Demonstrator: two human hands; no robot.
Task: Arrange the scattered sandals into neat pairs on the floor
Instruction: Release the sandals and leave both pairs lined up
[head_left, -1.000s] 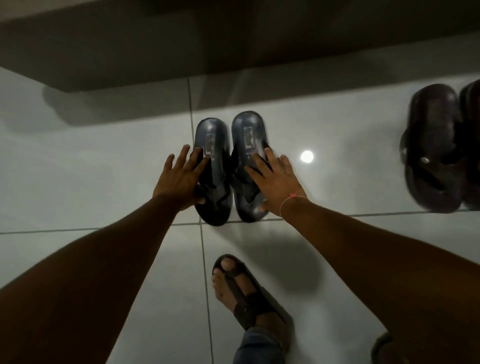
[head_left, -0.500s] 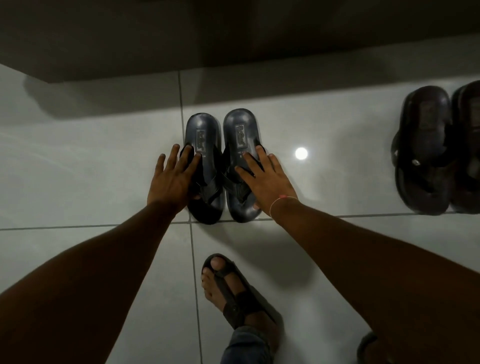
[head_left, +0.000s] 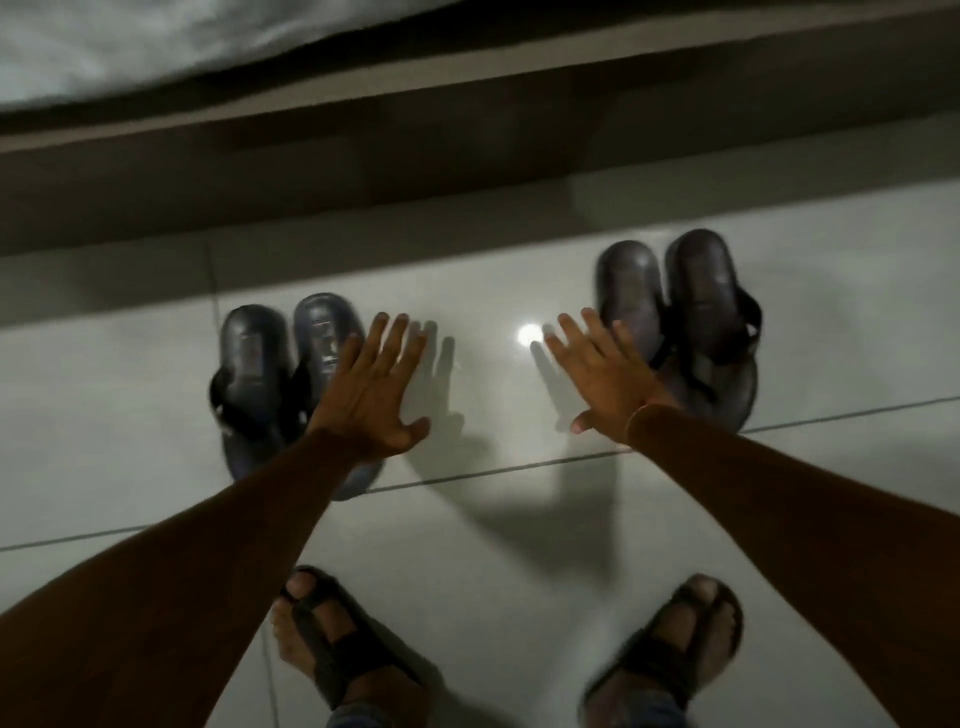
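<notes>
- Lying side by side on the tiled floor (head_left: 130, 395), the blue-grey sandal pair (head_left: 283, 384) sits at left, soles touching, toes pointing toward the dark skirting (head_left: 467, 171).
- The brown sandal pair (head_left: 691, 327) lies at right, also side by side and touching, well apart from the blue-grey pair.
- Left hand (head_left: 371, 395): fingers (head_left: 395, 338) spread wide and extended, holding nothing. The hand overlaps the right-hand sandal of the blue-grey pair in view; contact with it cannot be determined.
- Right hand (head_left: 605, 384): fingers (head_left: 569, 338) spread wide, holding nothing. The hand overlaps the left sandal of the brown pair; contact cannot be determined.
- Both hands cast shadows on the bare tile between the pairs, beside a bright light reflection (head_left: 530, 335).
- Hidden: the left forearm covers the heel of one blue-grey sandal; the right wrist covers part of the near brown sandal.
- Motion blur softens strap and logo detail.
- The person's two feet in dark strapped sandals (head_left: 670, 654) stand at the bottom edge, partly cut off.
</notes>
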